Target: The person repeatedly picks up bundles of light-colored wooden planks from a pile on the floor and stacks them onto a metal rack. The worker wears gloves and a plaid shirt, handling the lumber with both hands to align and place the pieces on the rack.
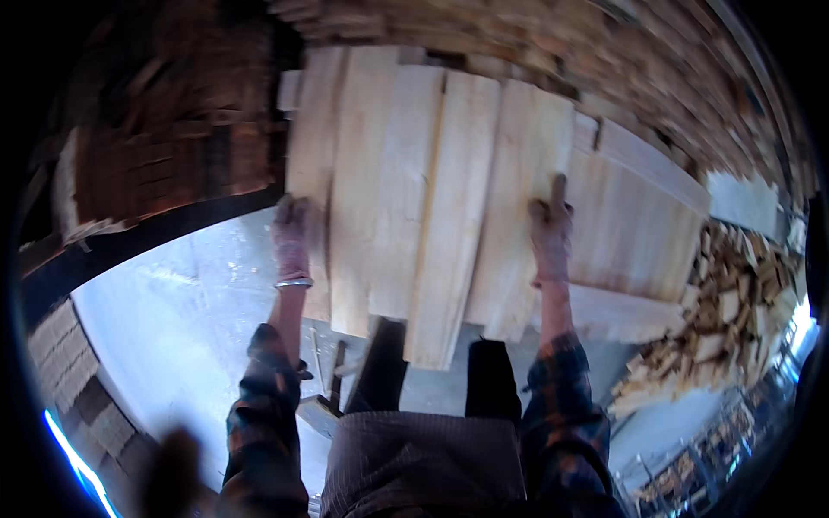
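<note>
A row of several pale wooden boards (384, 181) lies side by side in front of me, their near ends uneven. My left hand (292, 237), in a pinkish glove with dark fingertips, is closed on the outer edge of the leftmost board. At the right side of the row, my right hand (551, 231), gloved alike, grips the outermost board, one finger stretched along it. Both hands are slightly blurred, and the undersides of the boards are hidden.
To the right lies another group of pale boards (635, 224), with a heap of wood scraps (721, 319) beyond it. Stacked dark wood (173, 164) stands at the left. More stacked timber (518, 30) fills the far side. Pale floor (181, 302) shows at the left.
</note>
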`<state>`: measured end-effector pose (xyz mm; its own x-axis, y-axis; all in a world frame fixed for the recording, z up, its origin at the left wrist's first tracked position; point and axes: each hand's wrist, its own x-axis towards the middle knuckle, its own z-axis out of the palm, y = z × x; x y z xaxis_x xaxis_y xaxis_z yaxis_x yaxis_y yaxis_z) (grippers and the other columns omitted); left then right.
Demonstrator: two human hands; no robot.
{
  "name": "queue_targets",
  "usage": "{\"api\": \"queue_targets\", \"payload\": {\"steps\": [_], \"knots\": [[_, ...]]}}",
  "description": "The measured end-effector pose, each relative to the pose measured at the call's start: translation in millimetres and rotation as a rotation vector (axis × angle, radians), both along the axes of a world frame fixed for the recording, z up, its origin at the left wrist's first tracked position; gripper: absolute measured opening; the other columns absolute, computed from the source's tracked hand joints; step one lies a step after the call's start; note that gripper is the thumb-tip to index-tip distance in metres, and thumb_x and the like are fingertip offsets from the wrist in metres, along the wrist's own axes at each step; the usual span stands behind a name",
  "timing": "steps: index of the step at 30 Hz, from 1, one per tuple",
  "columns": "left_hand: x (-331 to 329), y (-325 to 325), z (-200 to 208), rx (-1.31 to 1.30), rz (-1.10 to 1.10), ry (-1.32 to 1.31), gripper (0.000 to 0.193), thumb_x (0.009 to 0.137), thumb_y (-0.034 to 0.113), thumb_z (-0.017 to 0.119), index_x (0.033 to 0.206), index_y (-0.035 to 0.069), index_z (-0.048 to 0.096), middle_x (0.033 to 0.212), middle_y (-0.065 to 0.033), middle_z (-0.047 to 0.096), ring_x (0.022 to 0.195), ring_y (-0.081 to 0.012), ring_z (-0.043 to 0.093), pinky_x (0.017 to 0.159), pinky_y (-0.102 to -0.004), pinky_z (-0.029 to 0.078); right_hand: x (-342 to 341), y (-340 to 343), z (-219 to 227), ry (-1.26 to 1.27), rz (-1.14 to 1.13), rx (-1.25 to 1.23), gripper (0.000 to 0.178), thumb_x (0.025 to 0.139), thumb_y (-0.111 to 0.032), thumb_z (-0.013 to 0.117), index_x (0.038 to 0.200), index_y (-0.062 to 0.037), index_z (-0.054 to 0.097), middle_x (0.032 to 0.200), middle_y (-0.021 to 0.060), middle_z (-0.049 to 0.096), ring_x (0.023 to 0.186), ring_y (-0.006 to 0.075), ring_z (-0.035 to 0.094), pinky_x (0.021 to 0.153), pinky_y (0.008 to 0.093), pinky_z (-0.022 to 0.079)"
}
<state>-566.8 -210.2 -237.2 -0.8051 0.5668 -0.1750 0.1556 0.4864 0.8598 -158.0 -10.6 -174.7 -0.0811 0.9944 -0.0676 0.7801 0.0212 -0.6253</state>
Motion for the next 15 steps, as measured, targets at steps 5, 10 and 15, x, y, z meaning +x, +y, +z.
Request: {"api": "queue_targets", "payload": {"steps": [5, 10, 15], "knots": [[-10.1, 28.7, 24.0, 0.006, 0.046, -0.296, 0.028, 0.092, 0.017, 0.060, 0.115, 0.001, 0.064, 0.097, -0.0046, 0.067, 0.083, -0.0127, 0.059, 0.076, -0.0254, 0.048, -21.0, 1.1, 7.4, -0.139, -0.068, -0.048, 0.065, 0.086, -0.020, 0.058, 0.146, -0.0105, 0.034, 0.092, 0.0214, 0.062, 0.089, 0.0344, 0.057, 0.081, 0.0407, 0.047], [-7.4, 23.5, 31.7, -0.246, -0.008, 0.216, 0.030, 0.090, 0.024, 0.060, 0.113, 0.005, 0.064, 0.102, -0.0144, 0.067, 0.091, -0.0278, 0.063, 0.079, -0.0347, 0.049, -48.3, -6.6, 42.0, -0.320, 0.053, -0.034, 0.072, 0.084, -0.032, 0.065, 0.144, -0.0118, 0.033, 0.094, 0.0194, 0.061, 0.089, 0.0337, 0.058, 0.078, 0.0435, 0.047], [-3.1, 21.4, 47.2, -0.209, -0.258, 0.343, 0.031, 0.090, 0.029, 0.058, 0.105, 0.003, 0.066, 0.100, -0.0173, 0.066, 0.092, -0.0329, 0.062, 0.080, -0.0377, 0.049, -160.1, -64.9, 88.0, -0.439, 0.251, -0.004, 0.091, 0.061, -0.047, 0.082, 0.134, -0.0107, 0.043, 0.093, 0.0140, 0.056, 0.079, 0.0275, 0.055, 0.065, 0.0413, 0.046]]}}
